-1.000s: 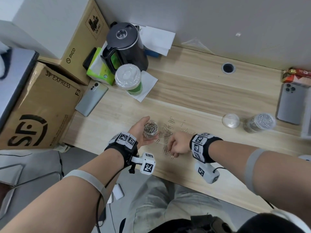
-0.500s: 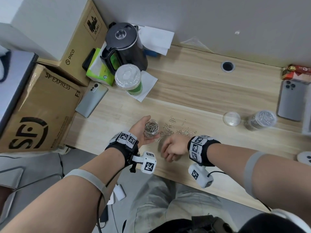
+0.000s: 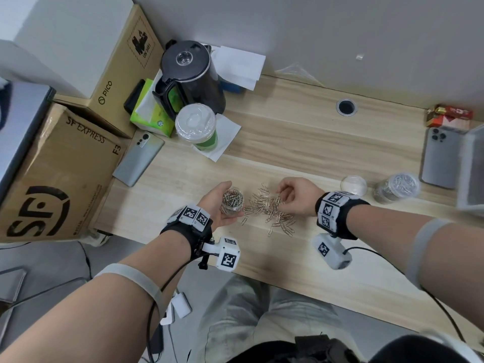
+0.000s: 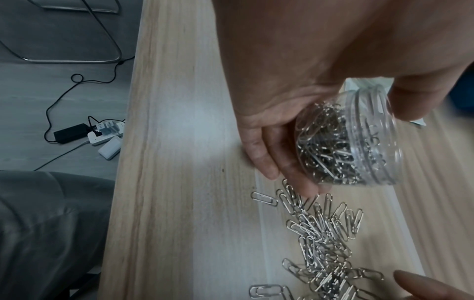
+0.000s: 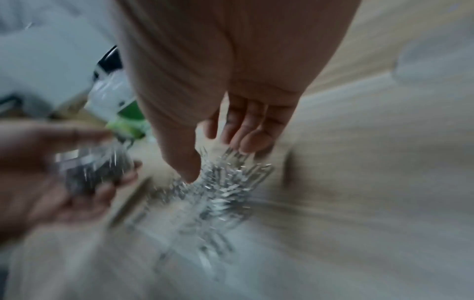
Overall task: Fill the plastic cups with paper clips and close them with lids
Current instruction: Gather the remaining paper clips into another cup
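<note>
My left hand (image 3: 217, 205) grips a small clear plastic cup (image 3: 232, 203), tilted and partly filled with paper clips; the left wrist view shows the cup (image 4: 359, 142) between thumb and fingers. A pile of loose silver paper clips (image 3: 269, 209) lies on the wooden table just right of it. My right hand (image 3: 284, 195) reaches down onto the pile's far side, thumb and fingers apart above the clips (image 5: 220, 190); that view is blurred. A clear lid (image 3: 353, 185) and a second cup (image 3: 398, 188) full of clips sit to the right.
A lidded green drink cup (image 3: 196, 127), a black kettle (image 3: 188, 74) and a phone (image 3: 138, 158) stand at the back left beside cardboard boxes (image 3: 52, 174). Another phone (image 3: 440, 158) lies at the right. The table's near edge (image 3: 262, 281) runs just behind my wrists.
My right hand has moved from the near left of the pile to its far right side. The clips lie more bunched together. My left hand keeps the cup in place.
</note>
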`<move>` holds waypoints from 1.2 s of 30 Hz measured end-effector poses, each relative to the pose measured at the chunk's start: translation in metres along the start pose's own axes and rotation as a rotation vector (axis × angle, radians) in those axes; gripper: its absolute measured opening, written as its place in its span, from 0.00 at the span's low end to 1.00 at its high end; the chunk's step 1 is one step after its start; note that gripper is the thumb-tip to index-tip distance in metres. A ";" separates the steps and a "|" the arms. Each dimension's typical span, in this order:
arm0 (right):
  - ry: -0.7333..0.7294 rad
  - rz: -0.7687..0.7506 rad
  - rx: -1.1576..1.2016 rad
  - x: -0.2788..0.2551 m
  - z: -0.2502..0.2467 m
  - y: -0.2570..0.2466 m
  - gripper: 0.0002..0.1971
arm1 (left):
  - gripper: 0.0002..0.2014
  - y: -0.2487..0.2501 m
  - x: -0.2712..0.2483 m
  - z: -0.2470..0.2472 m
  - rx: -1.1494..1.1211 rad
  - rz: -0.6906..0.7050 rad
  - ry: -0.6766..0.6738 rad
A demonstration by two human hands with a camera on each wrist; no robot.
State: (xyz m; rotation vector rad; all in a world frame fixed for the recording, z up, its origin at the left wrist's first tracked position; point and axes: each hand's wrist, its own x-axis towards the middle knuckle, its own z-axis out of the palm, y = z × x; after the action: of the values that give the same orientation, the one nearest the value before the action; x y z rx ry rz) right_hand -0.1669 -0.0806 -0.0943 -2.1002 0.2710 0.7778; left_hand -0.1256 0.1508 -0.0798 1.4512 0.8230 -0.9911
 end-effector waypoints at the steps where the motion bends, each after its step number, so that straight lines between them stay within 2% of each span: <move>1: -0.002 -0.027 -0.181 -0.002 -0.006 0.004 0.28 | 0.28 0.001 0.000 0.001 -0.002 0.001 -0.002; 3: -0.034 -0.060 -0.466 -0.009 -0.010 0.010 0.50 | 0.29 0.003 0.001 0.003 -0.003 0.001 -0.007; 4: -0.041 -0.079 -0.548 -0.013 -0.008 0.012 0.57 | 0.29 0.004 0.001 0.004 0.000 0.000 -0.010; 5: -0.046 -0.094 -0.594 -0.014 -0.003 0.014 0.61 | 0.29 0.004 0.001 0.005 0.004 -0.003 -0.015; 7: -0.048 -0.135 -0.616 -0.013 0.009 0.018 0.65 | 0.29 0.004 0.002 0.006 0.012 -0.007 -0.018; 9: -0.046 -0.167 -0.560 -0.010 0.021 0.020 0.62 | 0.29 0.002 0.003 0.004 0.023 -0.009 -0.016; 14: -0.002 -0.210 -0.368 0.004 0.040 0.015 0.43 | 0.29 -0.003 0.005 -0.002 0.037 -0.021 -0.010; 17: -0.004 -0.224 -0.316 0.010 0.044 0.008 0.38 | 0.30 -0.005 0.005 -0.007 0.042 -0.026 -0.002; 20: 0.046 -0.258 -0.291 0.011 0.045 0.002 0.41 | 0.31 -0.006 0.006 -0.010 0.045 -0.031 -0.004; 22: 0.092 -0.284 -0.376 0.011 0.044 -0.001 0.49 | 0.30 -0.004 0.006 -0.012 0.041 -0.025 -0.005; 25: 0.084 -0.288 -0.512 0.015 0.043 -0.004 0.56 | 0.26 -0.003 0.005 -0.015 0.040 -0.012 -0.007; 28: 0.039 -0.271 -0.540 0.020 0.047 -0.009 0.52 | 0.23 -0.004 0.004 -0.018 0.041 -0.017 -0.015; 32: -0.011 -0.279 -0.523 0.023 0.052 -0.014 0.41 | 0.26 -0.007 0.004 -0.022 0.027 -0.020 -0.010; 36: -0.006 -0.285 -0.526 0.022 0.052 -0.017 0.43 | 0.27 -0.007 0.006 -0.024 0.031 -0.013 -0.012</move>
State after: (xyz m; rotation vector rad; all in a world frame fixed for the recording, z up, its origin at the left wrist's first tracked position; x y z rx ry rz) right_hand -0.1651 -0.0272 -0.1197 -2.5486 -0.2639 0.7350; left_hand -0.1268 0.1751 -0.0880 1.4667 0.8124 -1.0248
